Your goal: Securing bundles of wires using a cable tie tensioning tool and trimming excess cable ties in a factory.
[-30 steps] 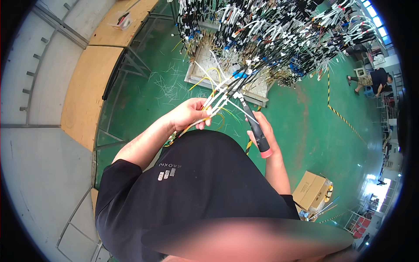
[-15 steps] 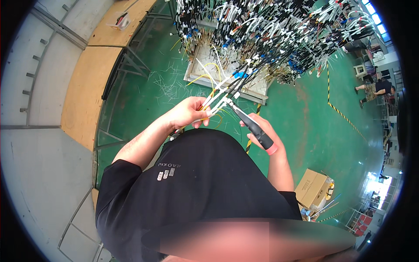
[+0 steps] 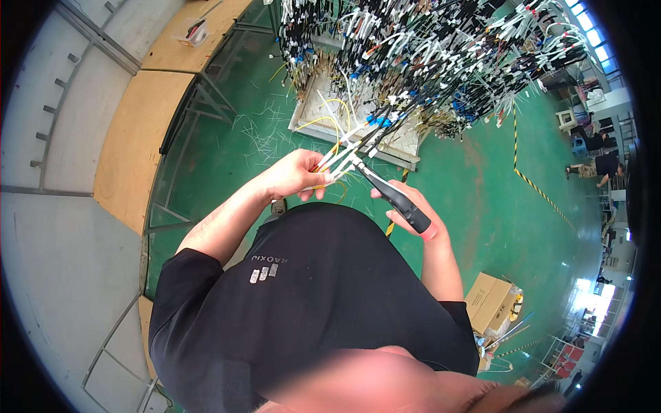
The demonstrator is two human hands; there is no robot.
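My left hand (image 3: 304, 175) is closed round a wire bundle (image 3: 350, 144) of white, yellow and black wires with white sleeves. Its fingers hide part of the wires. In my right hand (image 3: 420, 212) lies a long black hand tool (image 3: 401, 204) with a pinkish-red rear end and a narrow pale metal tip. That tip rests at the bundle, just right of my left fingers; whether it grips a wire is too small to tell. The bundle's black wires run up toward a large mass of wire harnesses (image 3: 420, 62) hanging ahead.
Below the harnesses stands a pale, low-edged tray (image 3: 323, 124). Wire scraps (image 3: 265, 134) litter the green floor. Wooden-topped tables (image 3: 141, 144) line the left, one bearing a clear plastic box (image 3: 191, 33). At lower right sits a cardboard box (image 3: 490, 301). Another person (image 3: 604, 165) is far right.
Both hands stay nearly in place, with the tool still at the wire bundle. The view has shifted slightly. The distant person at far right has changed posture.
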